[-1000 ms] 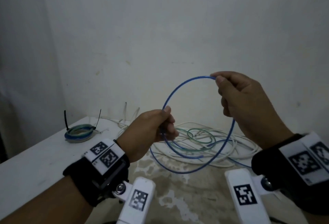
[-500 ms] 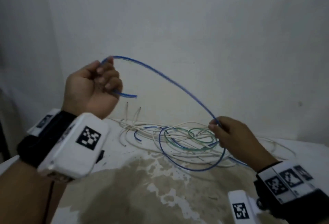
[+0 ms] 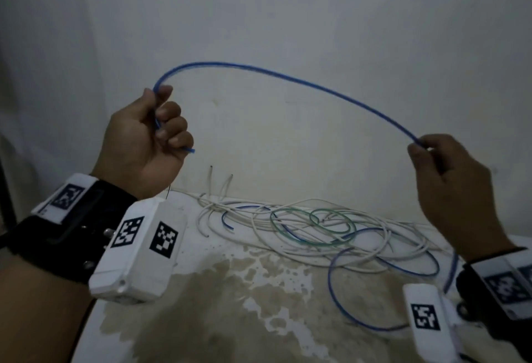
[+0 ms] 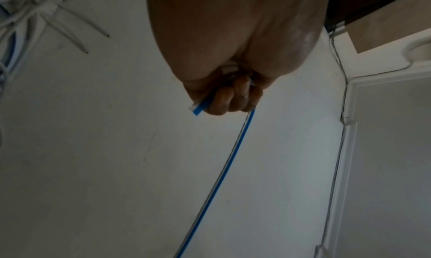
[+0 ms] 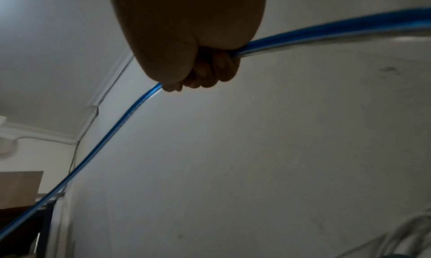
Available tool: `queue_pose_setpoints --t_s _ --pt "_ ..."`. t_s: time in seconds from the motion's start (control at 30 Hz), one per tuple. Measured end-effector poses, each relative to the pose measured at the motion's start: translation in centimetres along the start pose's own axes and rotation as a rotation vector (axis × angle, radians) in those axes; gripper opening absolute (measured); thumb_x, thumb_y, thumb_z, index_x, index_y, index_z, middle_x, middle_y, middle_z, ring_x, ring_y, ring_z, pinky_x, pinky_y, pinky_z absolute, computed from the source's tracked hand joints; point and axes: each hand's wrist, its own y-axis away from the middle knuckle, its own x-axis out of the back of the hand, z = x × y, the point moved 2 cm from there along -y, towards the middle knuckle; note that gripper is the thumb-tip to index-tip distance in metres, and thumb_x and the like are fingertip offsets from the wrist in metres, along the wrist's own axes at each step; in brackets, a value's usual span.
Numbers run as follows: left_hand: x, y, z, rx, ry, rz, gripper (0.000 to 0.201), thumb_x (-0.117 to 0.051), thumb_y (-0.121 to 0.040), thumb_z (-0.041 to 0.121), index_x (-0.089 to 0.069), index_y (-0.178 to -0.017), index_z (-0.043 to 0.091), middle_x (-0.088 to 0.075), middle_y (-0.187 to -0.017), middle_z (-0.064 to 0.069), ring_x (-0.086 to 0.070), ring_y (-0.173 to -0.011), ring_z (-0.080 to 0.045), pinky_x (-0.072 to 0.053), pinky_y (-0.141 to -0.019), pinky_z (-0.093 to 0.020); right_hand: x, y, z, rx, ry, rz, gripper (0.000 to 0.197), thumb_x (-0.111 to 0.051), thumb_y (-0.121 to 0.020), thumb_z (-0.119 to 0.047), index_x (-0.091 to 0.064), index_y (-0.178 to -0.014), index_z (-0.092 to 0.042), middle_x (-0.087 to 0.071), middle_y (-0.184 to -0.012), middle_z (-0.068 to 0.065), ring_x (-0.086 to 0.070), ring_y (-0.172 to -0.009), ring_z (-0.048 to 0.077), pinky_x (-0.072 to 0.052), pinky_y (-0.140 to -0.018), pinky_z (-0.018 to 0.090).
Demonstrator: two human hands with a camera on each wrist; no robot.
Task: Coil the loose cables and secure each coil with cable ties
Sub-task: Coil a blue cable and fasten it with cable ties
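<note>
My left hand (image 3: 144,143) fists the blue cable (image 3: 288,77) near its end; it arcs rightward to my right hand (image 3: 449,178), pinching it. Slack trails below right.

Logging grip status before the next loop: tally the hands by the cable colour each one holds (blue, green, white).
Blue cable: 2, the left hand and the right hand
Green cable: 0
White cables: 0
Total: 2 hands, both on blue
</note>
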Motion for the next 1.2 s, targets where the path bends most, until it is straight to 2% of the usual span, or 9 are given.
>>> queue_pose_setpoints --t_s 0.07,0.13,0.23,0.4,0.57,0.8,0.93,1.07,1.2 --pt "-0.7 0.3 -0.2 0.011 0.019 -0.009 0.025 -0.035 -0.096 0.031 -0.053 -0.084 0.018 -0.036 -0.057 0.009 -0.028 -0.043 -0.004 -0.028 -0.043 -0.016 0.0 -0.7 0.1 0.023 0.018 -0.04 0.023 -0.049 -0.091 -0.029 -0.063 -0.095 -0.012 -0.058 -0.073 0.001 -0.048 -0.067 0.01 -0.032 -0.06 0.017" --pt "-1.7 0.4 -0.6 0.025 0.036 -0.033 0.022 -0.037 -0.092 0.027 -0.052 -0.081 0.015 -0.037 -0.059 0.007 -0.031 -0.044 -0.006 -0.031 -0.043 -0.018 -0.9 -0.6 0.3 0.033 0.08 -0.129 0.023 -0.055 -0.092 -0.026 -0.068 -0.093 -0.007 -0.064 -0.08 0.007 -0.054 -0.074 0.017 -0.034 -0.067 0.021" --pt "-3.0 0.7 -1.7 -0.014 -0.034 -0.037 0.017 -0.039 -0.094 0.023 -0.051 -0.085 0.015 -0.041 -0.057 0.006 -0.034 -0.044 -0.007 -0.034 -0.045 -0.017 -3.0 1.1 0.0 0.072 0.13 -0.393 0.018 -0.057 -0.093 -0.022 -0.067 -0.082 -0.013 -0.066 -0.068 0.005 -0.06 -0.065 0.022 -0.044 -0.063 0.032" --pt "-3.1 0.9 -3.6 -0.051 -0.365 -0.003 0.019 -0.033 -0.103 0.02 -0.051 -0.104 0.012 -0.039 -0.053 0.005 -0.027 -0.044 -0.007 -0.023 -0.044 -0.02 -4.7 4.3 -4.2 0.242 0.221 -0.79 0.034 -0.043 -0.097 -0.036 -0.047 -0.066 -0.023 -0.043 -0.054 -0.005 -0.039 -0.051 0.007 -0.032 -0.055 0.033" --pt "-1.6 1.3 -5.1 -0.083 -0.766 -0.048 0.022 -0.035 -0.102 0.013 -0.055 -0.091 0.014 -0.047 -0.057 0.004 -0.038 -0.049 -0.011 -0.034 -0.048 -0.023 -4.4 5.2 -9.2 0.354 0.253 -0.922 0.039 -0.033 -0.099 -0.042 -0.045 -0.069 -0.019 -0.045 -0.06 -0.003 -0.042 -0.055 0.012 -0.03 -0.055 0.031" --pt "-0.2 2.2 -5.8 -0.077 -1.008 -0.168 0.022 -0.037 -0.101 0.014 -0.058 -0.096 0.018 -0.052 -0.056 0.004 -0.048 -0.05 -0.011 -0.043 -0.052 -0.024 -3.0 3.0 -10.5 0.305 0.132 -0.889 0.041 -0.046 -0.094 -0.039 -0.043 -0.058 -0.021 -0.039 -0.045 -0.003 -0.043 -0.043 0.012 -0.031 -0.047 0.028" --pt "0.6 2.6 -6.6 -0.014 -1.143 -0.275 0.022 -0.037 -0.102 0.014 -0.057 -0.096 0.019 -0.062 -0.059 0.0 -0.059 -0.056 -0.014 -0.049 -0.057 -0.027 -2.8 1.8 -10.2 0.325 0.158 -0.82 0.011 -0.054 -0.09 -0.044 -0.059 -0.096 -0.037 -0.042 -0.049 -0.012 -0.049 -0.051 0.002 -0.028 -0.048 0.016" --pt "1.1 3.3 -7.5 0.104 -1.175 -0.345 0.022 -0.038 -0.101 0.017 -0.059 -0.093 0.018 -0.059 -0.052 -0.001 -0.053 -0.045 -0.017 -0.045 -0.048 -0.026 -3.3 0.7 -9.1 0.489 0.226 -0.607 0.027 -0.047 -0.091 -0.036 -0.068 -0.085 -0.019 -0.052 -0.065 -0.004 -0.051 -0.055 0.017 -0.042 -0.049 0.031" --pt "1.1 4.2 -8.5 0.146 -1.199 -0.386 0.034 -0.04 -0.101 0.026 -0.052 -0.076 0.007 -0.048 -0.048 0.003 -0.04 -0.044 -0.014 -0.035 -0.05 -0.028 -4.8 0.2 -6.7 0.418 0.241 -0.54 0.019 -0.052 -0.094 -0.02 -0.069 -0.089 -0.013 -0.056 -0.076 0.006 -0.056 -0.064 0.03 -0.048 -0.057 0.041"
